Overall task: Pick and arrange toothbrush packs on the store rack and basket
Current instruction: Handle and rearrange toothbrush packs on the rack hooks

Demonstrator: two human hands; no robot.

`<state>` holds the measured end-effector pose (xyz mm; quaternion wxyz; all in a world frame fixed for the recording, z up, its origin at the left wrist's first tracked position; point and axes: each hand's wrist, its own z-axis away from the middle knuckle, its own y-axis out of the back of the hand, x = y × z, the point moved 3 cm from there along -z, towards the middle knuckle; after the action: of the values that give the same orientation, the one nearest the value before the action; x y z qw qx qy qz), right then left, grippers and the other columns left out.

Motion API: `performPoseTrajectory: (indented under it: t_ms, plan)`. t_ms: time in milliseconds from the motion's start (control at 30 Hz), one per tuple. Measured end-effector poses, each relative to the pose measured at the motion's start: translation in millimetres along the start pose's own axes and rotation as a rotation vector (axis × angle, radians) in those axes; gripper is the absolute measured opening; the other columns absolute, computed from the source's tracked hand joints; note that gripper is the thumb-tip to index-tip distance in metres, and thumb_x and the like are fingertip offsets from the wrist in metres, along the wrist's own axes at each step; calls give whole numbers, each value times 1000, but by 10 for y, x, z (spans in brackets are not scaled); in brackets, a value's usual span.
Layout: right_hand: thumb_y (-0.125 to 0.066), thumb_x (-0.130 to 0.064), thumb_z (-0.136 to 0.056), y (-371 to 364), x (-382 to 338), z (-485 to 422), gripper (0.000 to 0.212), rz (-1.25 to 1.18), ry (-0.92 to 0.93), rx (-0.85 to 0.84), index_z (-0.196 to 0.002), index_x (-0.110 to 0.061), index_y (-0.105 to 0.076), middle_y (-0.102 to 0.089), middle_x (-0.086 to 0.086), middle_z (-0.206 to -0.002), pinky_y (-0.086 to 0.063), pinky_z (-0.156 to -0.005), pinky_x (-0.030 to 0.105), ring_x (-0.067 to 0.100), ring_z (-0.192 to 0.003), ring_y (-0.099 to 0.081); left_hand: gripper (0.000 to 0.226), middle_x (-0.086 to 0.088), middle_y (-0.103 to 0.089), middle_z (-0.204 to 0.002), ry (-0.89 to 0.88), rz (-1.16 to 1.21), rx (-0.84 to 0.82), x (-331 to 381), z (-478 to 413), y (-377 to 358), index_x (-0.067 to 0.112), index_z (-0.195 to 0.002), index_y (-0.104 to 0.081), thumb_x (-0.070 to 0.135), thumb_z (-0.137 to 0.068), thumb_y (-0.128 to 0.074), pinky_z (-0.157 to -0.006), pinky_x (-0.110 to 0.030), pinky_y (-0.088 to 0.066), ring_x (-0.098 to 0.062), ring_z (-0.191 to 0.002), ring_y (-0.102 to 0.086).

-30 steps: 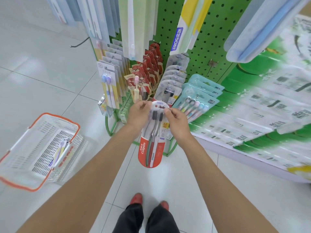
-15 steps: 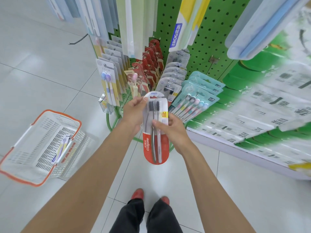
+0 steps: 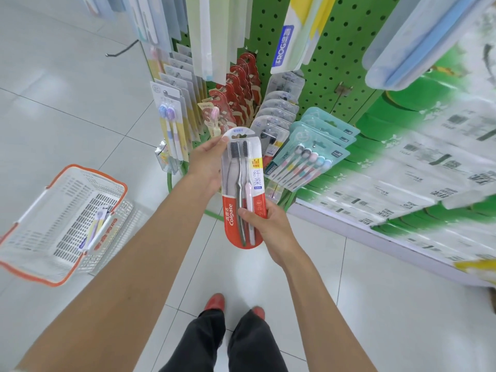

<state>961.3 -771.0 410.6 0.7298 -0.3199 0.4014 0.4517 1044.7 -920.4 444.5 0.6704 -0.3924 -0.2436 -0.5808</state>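
A red and white Colgate toothbrush pack (image 3: 231,214) with two brushes stands upright in front of the rack. My left hand (image 3: 206,165) grips its upper left edge, thumb near the hang tab. My right hand (image 3: 264,224) holds its lower right part, thumb across the front. The green pegboard rack (image 3: 332,60) carries rows of hanging toothbrush packs: red ones (image 3: 236,87), clear grey ones (image 3: 279,114) and teal multi-brush packs (image 3: 308,154). A white basket with an orange rim (image 3: 88,174) lies on the floor at the left with a purple toothbrush pack (image 3: 94,229) inside.
White and yellow packs (image 3: 171,124) hang on the rack's left side. An empty black hook (image 3: 122,49) sticks out toward the aisle. A green and white shelf (image 3: 402,183) runs along the right. My feet in red shoes (image 3: 214,302) stand on the tiled floor.
The Colgate pack has come up and nearer to me, turning upright. My right hand slid from its top down to its lower part. My left hand stayed near the top.
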Motion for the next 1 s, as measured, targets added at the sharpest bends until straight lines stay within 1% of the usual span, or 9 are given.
performPoseTrajectory:
  t_ms: [133, 267, 367, 433, 500, 567, 733, 833, 1000]
  plan:
    - [-74, -7, -84, 8, 70, 63, 20, -16, 37, 101, -102, -15, -70, -75, 10, -97, -58, -83, 37, 20, -84, -70, 10, -5, -69, -117, -56, -92, -5, -52, -7, 5, 21, -101, -70, 24, -94, -63, -97, -43, -53, -22, -106, -66]
    - [-66, -4, -88, -49, 61, 77, 15, 134, 213, 280, -94, -18, -66, -59, -8, -72, -46, -63, 24, 3, -60, -52, 40, 3, -57, -123, -93, -418, -154, -165, 172, -125, 22, -130, -50, 42, -96, -56, -93, -36, -46, -16, -108, -56]
    - [-57, -1, -91, -154, 50, 73, 47, 425, 365, 217, -134, -17, -56, -64, -13, -112, -44, -90, 22, -2, -101, -57, 47, -7, -60, -114, 55, -334, -286, -296, 279, -181, 18, -130, -49, 45, -93, -60, -85, -43, -54, -23, -99, -58]
    - [-56, -12, -95, -176, 68, 84, 54, 494, 369, 150, -146, -26, -45, -45, -7, -147, -28, -113, 24, 8, -137, -37, 53, -12, -61, -116, 82, -271, -279, -342, 270, -122, 12, -136, -48, 46, -96, -54, -70, -38, -55, -22, -91, -60]
    - [-52, -33, -101, -154, 53, 151, 48, 360, 253, 94, -147, -36, -40, -28, -19, -152, -18, -112, 20, -3, -141, -21, 52, -11, -63, -112, 86, -207, -275, -364, 278, -24, 10, -137, -49, 46, -100, -45, -61, -31, -54, -20, -84, -63]
    - [-44, -41, -102, -94, 61, 182, 45, 154, 143, 80, -146, -39, -34, -32, -30, -138, -23, -100, 9, -13, -128, -30, 54, -14, -60, -109, 103, -153, -284, -399, 287, 68, 7, -135, -51, 48, -102, -39, -74, -33, -52, -24, -93, -58]
    - [-55, -23, -100, 17, 224, 136, 30, 97, -9, 51, -130, -20, -55, -68, -6, -98, -48, -66, 13, -4, -73, -65, 56, -21, -61, -124, 110, -92, -296, -503, 315, 201, 6, -136, -49, 48, -103, -31, -87, -37, -49, -25, -109, -57]
    - [-62, -14, -95, 35, 280, 154, 26, 30, -29, 57, -121, -18, -61, -75, 2, -92, -53, -67, 21, 9, -77, -72, 46, -13, -67, -121, 149, -41, -212, -540, 307, 272, 15, -127, -55, 44, -106, -27, -83, -40, -55, -29, -112, -64]
    - [-66, -8, -91, 14, 366, 191, 28, -21, -90, -16, -116, -21, -63, -76, 0, -98, -54, -72, 23, 15, -88, -73, 48, -8, -71, -101, 186, -33, -166, -532, 260, 355, 19, -112, -60, 49, -104, -24, -72, -38, -55, -26, -90, -70]
